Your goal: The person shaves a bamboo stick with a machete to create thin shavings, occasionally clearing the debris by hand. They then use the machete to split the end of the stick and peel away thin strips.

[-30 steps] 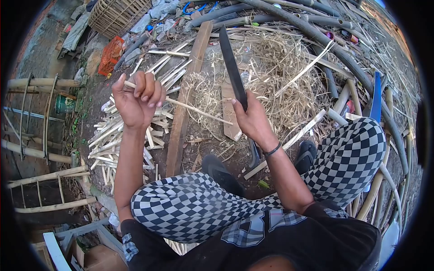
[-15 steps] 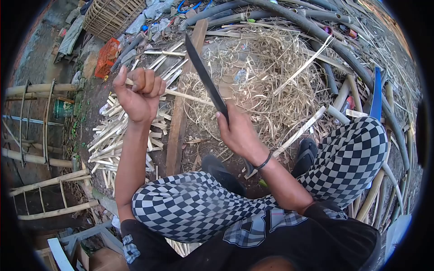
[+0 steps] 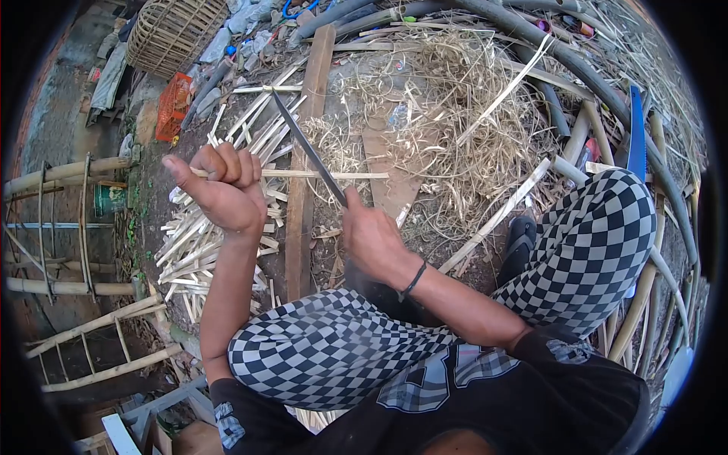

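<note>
Leftward moved the right hand (image 3: 373, 236), clenching a long dark metal knife (image 3: 307, 148); the left hand (image 3: 227, 189) clasped a slim pale bamboo strip (image 3: 299, 174), seemingly springy, best held endwise.

Smooth metal knife blade (image 3: 309, 147), matt wooden strip (image 3: 365, 176)

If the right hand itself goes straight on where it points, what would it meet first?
Probably the pale strip held in the left hand, lying just ahead of the right hand, though depth is hard to judge.

Woven basket (image 3: 173, 36), orange crate (image 3: 174, 108) near it, green container (image 3: 111, 201) — at left
</note>
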Action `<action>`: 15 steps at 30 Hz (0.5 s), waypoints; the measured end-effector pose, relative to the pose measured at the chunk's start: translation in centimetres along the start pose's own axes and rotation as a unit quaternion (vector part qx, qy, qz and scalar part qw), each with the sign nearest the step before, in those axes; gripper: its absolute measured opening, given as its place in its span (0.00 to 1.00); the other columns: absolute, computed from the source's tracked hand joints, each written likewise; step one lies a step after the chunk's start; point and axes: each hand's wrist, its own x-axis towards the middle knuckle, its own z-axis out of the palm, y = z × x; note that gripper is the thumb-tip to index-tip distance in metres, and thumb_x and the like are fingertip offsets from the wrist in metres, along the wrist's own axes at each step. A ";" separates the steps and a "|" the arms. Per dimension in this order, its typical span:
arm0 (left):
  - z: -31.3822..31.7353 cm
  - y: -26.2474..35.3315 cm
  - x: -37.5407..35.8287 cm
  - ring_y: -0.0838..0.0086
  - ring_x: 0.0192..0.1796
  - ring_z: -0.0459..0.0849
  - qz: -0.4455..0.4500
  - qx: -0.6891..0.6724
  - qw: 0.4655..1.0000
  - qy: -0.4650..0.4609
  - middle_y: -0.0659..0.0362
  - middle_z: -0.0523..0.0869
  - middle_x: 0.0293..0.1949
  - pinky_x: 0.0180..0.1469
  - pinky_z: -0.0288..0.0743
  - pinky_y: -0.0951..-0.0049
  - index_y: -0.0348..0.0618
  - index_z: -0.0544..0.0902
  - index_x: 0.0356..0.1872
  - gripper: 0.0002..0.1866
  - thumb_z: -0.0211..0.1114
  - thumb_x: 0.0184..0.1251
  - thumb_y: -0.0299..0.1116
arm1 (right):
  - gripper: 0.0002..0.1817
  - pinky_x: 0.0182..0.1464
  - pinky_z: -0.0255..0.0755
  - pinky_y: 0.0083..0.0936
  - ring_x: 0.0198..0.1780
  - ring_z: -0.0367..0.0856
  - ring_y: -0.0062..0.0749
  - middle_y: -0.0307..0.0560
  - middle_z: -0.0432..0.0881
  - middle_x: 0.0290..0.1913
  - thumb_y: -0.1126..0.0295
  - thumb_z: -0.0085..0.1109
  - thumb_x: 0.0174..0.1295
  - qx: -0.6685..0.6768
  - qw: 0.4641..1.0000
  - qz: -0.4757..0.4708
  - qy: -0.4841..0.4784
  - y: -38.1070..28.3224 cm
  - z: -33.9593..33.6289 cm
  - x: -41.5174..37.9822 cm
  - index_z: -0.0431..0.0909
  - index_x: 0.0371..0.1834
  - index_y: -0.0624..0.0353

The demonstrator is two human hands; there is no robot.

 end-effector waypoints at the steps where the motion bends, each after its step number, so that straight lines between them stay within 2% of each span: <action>1: 0.1 -0.1 -0.1 0.80 0.19 0.42 0.014 0.005 1.000 -0.005 0.69 0.49 0.16 0.23 0.38 0.72 0.53 0.51 0.18 0.36 0.45 0.75 0.71 | 0.11 0.32 0.72 0.61 0.28 0.81 0.69 0.63 0.80 0.22 0.72 0.49 0.71 0.001 1.000 0.005 0.000 -0.4 -0.2 -0.1 0.63 0.52 0.59; 3: 0.6 -0.1 -0.6 0.80 0.19 0.42 0.024 0.008 1.000 -0.018 0.68 0.49 0.16 0.24 0.38 0.72 0.53 0.51 0.19 0.36 0.46 0.74 0.72 | 0.11 0.32 0.72 0.61 0.28 0.81 0.70 0.64 0.80 0.22 0.72 0.49 0.70 0.001 0.998 -0.059 0.014 -0.9 -0.5 -0.1 0.63 0.52 0.58; 4: 0.8 -0.1 -0.7 0.80 0.19 0.42 0.021 0.009 1.000 -0.017 0.68 0.49 0.16 0.24 0.38 0.72 0.53 0.51 0.19 0.36 0.46 0.74 0.72 | 0.11 0.32 0.72 0.61 0.28 0.81 0.70 0.64 0.80 0.22 0.72 0.49 0.70 0.001 0.998 -0.055 0.013 -0.3 -0.2 0.2 0.63 0.52 0.58; 6: 1.1 -0.1 -0.8 0.80 0.19 0.42 0.003 0.025 0.999 -0.036 0.69 0.49 0.16 0.23 0.38 0.72 0.53 0.51 0.19 0.36 0.46 0.74 0.72 | 0.18 0.37 0.77 0.56 0.34 0.85 0.67 0.64 0.84 0.27 0.79 0.49 0.62 -0.048 0.999 -0.004 0.008 2.4 1.9 1.1 0.64 0.56 0.59; 7: 1.2 0.0 -0.6 0.80 0.19 0.43 0.000 0.043 0.999 -0.023 0.69 0.49 0.16 0.23 0.39 0.72 0.53 0.51 0.19 0.36 0.47 0.75 0.71 | 0.14 0.35 0.73 0.61 0.30 0.81 0.70 0.65 0.81 0.23 0.74 0.49 0.69 -0.059 0.998 0.017 0.021 5.3 3.8 1.6 0.64 0.56 0.57; 8: 1.1 0.1 -0.5 0.80 0.19 0.43 0.003 0.043 0.999 -0.028 0.69 0.49 0.16 0.23 0.39 0.72 0.53 0.51 0.19 0.36 0.47 0.75 0.71 | 0.14 0.35 0.73 0.61 0.30 0.81 0.70 0.65 0.81 0.23 0.74 0.49 0.69 -0.058 0.998 0.016 0.026 6.4 3.9 1.7 0.64 0.56 0.57; 10: 0.9 0.1 -0.2 0.80 0.19 0.42 0.009 0.034 0.999 -0.032 0.69 0.49 0.16 0.23 0.39 0.72 0.53 0.51 0.18 0.35 0.47 0.75 0.70 | 0.14 0.36 0.73 0.61 0.31 0.82 0.70 0.66 0.80 0.23 0.74 0.48 0.69 -0.070 0.995 0.074 0.008 7.0 3.3 2.1 0.64 0.56 0.57; 11: 0.9 -0.1 -0.2 0.80 0.19 0.43 0.010 0.027 0.999 -0.032 0.69 0.50 0.16 0.23 0.39 0.73 0.53 0.51 0.18 0.35 0.46 0.76 0.69 | 0.13 0.36 0.73 0.62 0.31 0.81 0.70 0.67 0.80 0.22 0.74 0.47 0.69 -0.041 0.997 0.056 0.029 7.3 3.4 2.2 0.64 0.55 0.59; 12: 1.0 -0.2 -0.3 0.80 0.19 0.43 0.003 0.025 0.999 -0.030 0.69 0.50 0.16 0.23 0.39 0.73 0.53 0.51 0.18 0.35 0.46 0.76 0.69 | 0.13 0.36 0.73 0.62 0.31 0.81 0.70 0.67 0.80 0.22 0.74 0.47 0.69 -0.043 0.997 0.063 0.027 5.9 2.5 1.8 0.64 0.55 0.59; 14: 1.2 -0.2 -0.4 0.80 0.17 0.43 0.009 0.027 0.998 -0.059 0.69 0.50 0.15 0.21 0.41 0.73 0.53 0.51 0.18 0.36 0.40 0.77 0.71 | 0.12 0.36 0.73 0.61 0.30 0.81 0.71 0.67 0.80 0.23 0.74 0.46 0.69 -0.041 0.999 0.019 0.015 2.5 1.0 1.5 0.64 0.55 0.60; 15: 1.0 -0.1 -0.4 0.80 0.17 0.43 0.005 0.023 0.997 -0.072 0.69 0.50 0.15 0.22 0.42 0.74 0.53 0.52 0.18 0.35 0.40 0.77 0.70 | 0.12 0.35 0.73 0.61 0.30 0.80 0.71 0.67 0.80 0.23 0.73 0.46 0.70 -0.018 0.999 -0.008 0.032 2.4 1.5 1.3 0.64 0.55 0.60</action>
